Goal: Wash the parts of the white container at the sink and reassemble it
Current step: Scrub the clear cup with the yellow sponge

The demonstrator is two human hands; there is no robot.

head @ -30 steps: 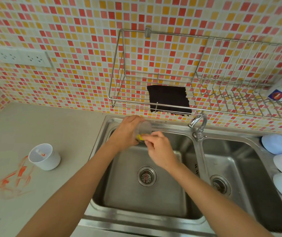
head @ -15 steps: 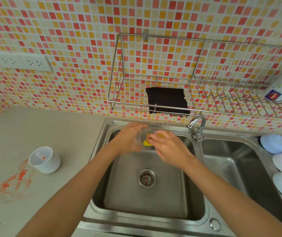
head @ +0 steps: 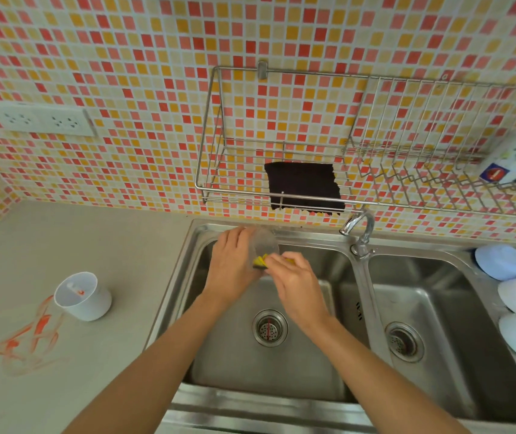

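Gripped by the left hand above the left sink basin's back edge, a clear container part is rubbed with a yellow sponge pinched in the right hand; the white cup stands apart on the tabletop.

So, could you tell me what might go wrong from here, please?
1. The clear part in the left hand is probably wet; scrubbed by the yellow sponge in the right hand, it could slip into the left basin.
2. The white cup lies tipped by orange smears; it could be forgotten.
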